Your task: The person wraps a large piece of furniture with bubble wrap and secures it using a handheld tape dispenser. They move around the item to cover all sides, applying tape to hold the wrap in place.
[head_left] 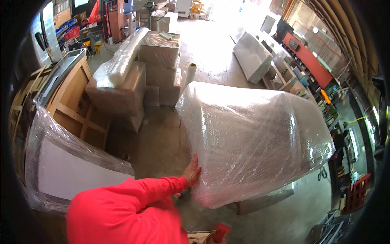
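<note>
The left hand [193,171] rests, fingers extended, against the wrapped bundle [260,142], which stretches ahead and right of it. Whether the right hand [211,240] grips anything, I cannot tell

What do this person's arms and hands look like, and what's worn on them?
A long, creased, bright red sleeve with a close-fitting cuff covers the left arm. The left hand shows no glove. The right hand cannot be made out clearly.
</note>
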